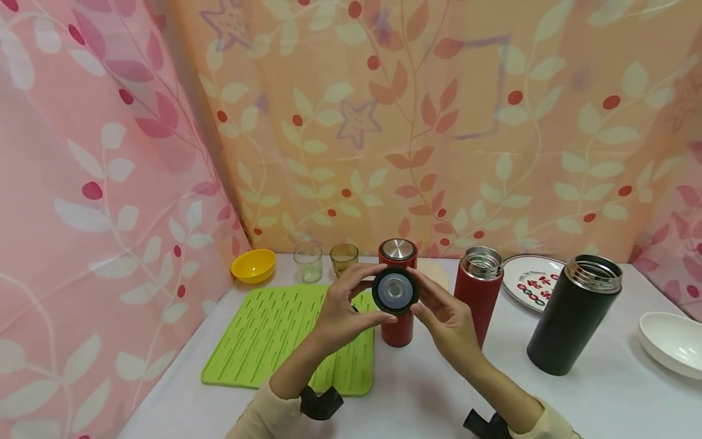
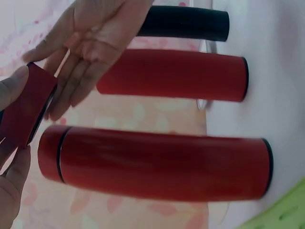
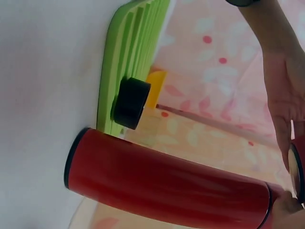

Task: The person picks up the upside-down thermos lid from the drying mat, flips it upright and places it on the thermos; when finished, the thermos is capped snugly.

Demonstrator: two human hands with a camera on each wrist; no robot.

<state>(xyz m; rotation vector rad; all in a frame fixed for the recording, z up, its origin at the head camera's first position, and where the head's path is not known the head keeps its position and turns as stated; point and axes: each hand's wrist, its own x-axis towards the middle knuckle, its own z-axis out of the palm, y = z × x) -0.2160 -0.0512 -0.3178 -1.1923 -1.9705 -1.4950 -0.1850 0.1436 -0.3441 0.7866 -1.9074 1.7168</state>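
Observation:
A red flask lid [image 1: 395,290] with a black rim is held up between both hands, its round underside turned toward me. My left hand [image 1: 341,311] pinches it from the left, while my right hand [image 1: 451,320] grips its right side. Red sidewalls of this lid [image 2: 28,102] show in the left wrist view. Just behind the hands, a capped red flask [image 1: 397,332] stands upright on the table. To the right are an uncapped red flask [image 1: 478,299] and an uncapped black flask [image 1: 567,317], both with bare metal necks. A black lid [image 3: 131,103] rests on the green mat [image 1: 258,341].
At the back left stand a yellow bowl [image 1: 253,267] and two small glasses, one clear [image 1: 308,268] and one amber [image 1: 344,259]. A decorated white plate [image 1: 515,274] lies behind the flasks. A white bowl [image 1: 671,344] sits at the right edge. Patterned curtains [image 1: 356,122] enclose the table.

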